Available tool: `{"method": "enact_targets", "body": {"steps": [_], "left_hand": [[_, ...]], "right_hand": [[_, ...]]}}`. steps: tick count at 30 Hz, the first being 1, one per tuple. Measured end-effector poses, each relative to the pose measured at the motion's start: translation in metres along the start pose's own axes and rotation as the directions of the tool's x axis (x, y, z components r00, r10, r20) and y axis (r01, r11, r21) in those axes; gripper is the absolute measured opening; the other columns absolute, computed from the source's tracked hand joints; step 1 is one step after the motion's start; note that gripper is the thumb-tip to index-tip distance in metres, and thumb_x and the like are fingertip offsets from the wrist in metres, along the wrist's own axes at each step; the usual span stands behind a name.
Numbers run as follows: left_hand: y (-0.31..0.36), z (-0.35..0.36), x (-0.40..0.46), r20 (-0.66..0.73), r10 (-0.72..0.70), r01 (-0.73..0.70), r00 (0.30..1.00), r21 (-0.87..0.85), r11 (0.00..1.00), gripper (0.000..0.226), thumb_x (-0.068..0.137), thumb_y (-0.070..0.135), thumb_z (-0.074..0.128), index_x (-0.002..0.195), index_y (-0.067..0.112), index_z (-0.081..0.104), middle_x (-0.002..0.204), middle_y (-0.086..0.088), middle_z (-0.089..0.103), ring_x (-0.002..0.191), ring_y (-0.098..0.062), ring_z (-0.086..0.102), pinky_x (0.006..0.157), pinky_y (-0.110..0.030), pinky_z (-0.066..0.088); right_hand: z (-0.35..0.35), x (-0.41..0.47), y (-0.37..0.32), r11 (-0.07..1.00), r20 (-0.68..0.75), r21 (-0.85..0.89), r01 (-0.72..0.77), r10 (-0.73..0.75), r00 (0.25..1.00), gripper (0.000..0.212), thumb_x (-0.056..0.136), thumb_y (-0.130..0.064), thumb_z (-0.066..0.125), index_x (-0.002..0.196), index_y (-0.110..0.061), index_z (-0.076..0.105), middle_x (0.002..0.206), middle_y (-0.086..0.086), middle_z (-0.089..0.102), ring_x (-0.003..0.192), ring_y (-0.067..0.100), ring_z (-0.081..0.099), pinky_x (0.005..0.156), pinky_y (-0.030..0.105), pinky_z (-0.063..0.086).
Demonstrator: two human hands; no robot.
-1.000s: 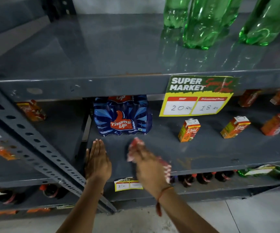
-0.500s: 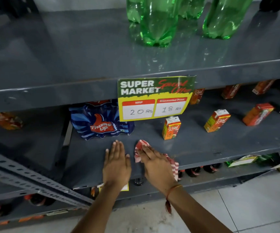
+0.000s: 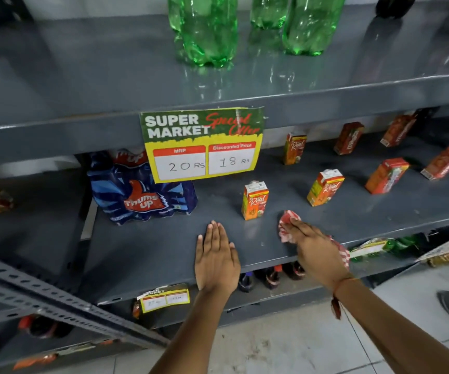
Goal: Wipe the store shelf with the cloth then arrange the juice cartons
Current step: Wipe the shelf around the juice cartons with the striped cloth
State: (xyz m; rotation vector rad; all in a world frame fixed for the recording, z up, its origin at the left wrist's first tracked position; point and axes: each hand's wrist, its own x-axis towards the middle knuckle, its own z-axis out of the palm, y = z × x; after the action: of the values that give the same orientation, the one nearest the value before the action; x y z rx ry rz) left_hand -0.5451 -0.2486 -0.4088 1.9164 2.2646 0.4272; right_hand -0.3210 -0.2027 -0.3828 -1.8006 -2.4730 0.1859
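The grey metal shelf (image 3: 326, 222) holds several orange juice cartons scattered apart. One carton (image 3: 254, 200) stands just behind my hands, another (image 3: 325, 187) to its right, more (image 3: 386, 175) further right and at the back (image 3: 294, 148). My right hand (image 3: 312, 249) presses a red-and-white checked cloth (image 3: 286, 225) flat on the shelf near the front edge. My left hand (image 3: 215, 255) lies flat, palm down, fingers together, on the shelf to the left of the cloth, holding nothing.
A blue Thums Up multipack (image 3: 139, 195) stands at the shelf's left end. A yellow price sign (image 3: 203, 144) hangs from the shelf above, where green bottles (image 3: 207, 31) stand. Dark bottles (image 3: 269, 276) sit on the shelf below. A slotted upright (image 3: 56, 300) crosses at lower left.
My right hand has slid the cloth to the right along the shelf, away from my left hand. My view has shifted right as well. The left hand stays flat on the shelf.
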Motion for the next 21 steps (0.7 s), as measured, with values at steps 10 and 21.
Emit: {"method": "enact_targets", "body": {"steps": [10,21], "left_hand": [[0.037,0.012,-0.015,-0.011,0.106,-0.106,0.994,0.026,0.994,0.06,0.089,0.015,0.046,0.144,0.002,0.027,0.153,-0.013,0.029,0.143,-0.022,0.027,0.117,-0.037,0.004],[0.138,0.039,-0.001,-0.055,0.098,-0.097,0.994,0.011,0.995,0.05,0.099,0.021,0.032,0.146,0.006,0.024,0.156,-0.009,0.024,0.145,-0.02,0.019,0.117,-0.032,0.0]], "right_hand": [[0.003,-0.01,-0.031,0.966,-0.014,0.073,0.249,-0.249,0.968,0.082,0.08,-0.011,0.05,0.154,-0.031,0.022,0.165,-0.008,0.014,0.148,0.014,0.028,0.106,0.038,0.042],[-0.005,0.001,0.075,0.967,-0.047,0.098,0.234,-0.23,0.972,0.063,0.082,-0.02,0.055,0.144,-0.019,0.047,0.152,0.001,0.046,0.134,0.024,0.051,0.101,0.039,0.047]]}}
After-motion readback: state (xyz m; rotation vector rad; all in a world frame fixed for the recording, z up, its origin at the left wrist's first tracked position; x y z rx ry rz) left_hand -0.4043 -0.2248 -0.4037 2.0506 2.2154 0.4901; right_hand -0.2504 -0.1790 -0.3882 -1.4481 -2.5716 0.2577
